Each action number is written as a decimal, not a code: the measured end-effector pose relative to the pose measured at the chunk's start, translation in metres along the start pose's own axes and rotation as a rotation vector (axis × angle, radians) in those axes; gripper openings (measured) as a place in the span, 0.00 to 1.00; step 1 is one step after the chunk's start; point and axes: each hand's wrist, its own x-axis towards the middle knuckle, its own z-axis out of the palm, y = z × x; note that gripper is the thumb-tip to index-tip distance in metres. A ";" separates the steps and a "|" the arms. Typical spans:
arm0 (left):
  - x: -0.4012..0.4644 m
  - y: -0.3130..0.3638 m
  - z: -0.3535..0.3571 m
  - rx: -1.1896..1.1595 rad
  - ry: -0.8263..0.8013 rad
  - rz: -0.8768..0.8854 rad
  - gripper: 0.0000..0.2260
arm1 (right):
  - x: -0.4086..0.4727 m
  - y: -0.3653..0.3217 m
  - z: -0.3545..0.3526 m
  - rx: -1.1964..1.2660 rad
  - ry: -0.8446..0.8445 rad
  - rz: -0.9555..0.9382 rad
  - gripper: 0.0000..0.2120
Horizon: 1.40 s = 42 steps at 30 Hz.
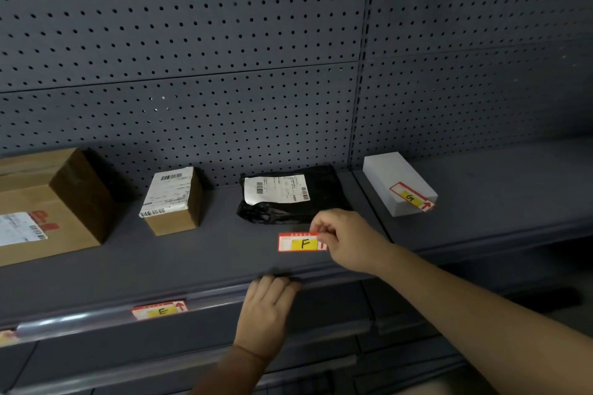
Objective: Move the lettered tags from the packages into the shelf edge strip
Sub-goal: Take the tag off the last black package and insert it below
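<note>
You're mid-transfer w/ the F tag [301,243]: your right hand [345,239] pinches its right end between thumb and fingers [324,228], holding it just above the shelf [192,253], in front of the black poly package [288,196]. Your left hand [268,311] rests on the shelf edge strip [96,319] directly below, fingers curled over its top lip, pressed together, holding nothing loose; looks like it's prying or steadying the lip.

The E tag [160,309] already sits in the strip to the left. The G tag [412,197] is still on the white box [398,183] at right, so one more after this, judging by what's in view.

Next move, prob.: bring F down and toward you, keep it level, feed the bottom edge into the channel beside your left fingers, then let the lip close.

Room: strip is free right of E, plenty of slot. Watch the shelf joint to the right of your hands; stay left of it. Shelf front is bare, nothing to knock.
</note>
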 end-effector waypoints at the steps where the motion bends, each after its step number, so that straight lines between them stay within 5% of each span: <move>1: -0.001 0.000 0.000 -0.006 -0.007 -0.006 0.14 | -0.006 0.001 0.000 -0.012 -0.019 -0.005 0.06; 42: -0.001 0.003 -0.012 0.001 -0.049 0.001 0.14 | -0.050 0.013 0.045 -0.327 0.024 -0.123 0.08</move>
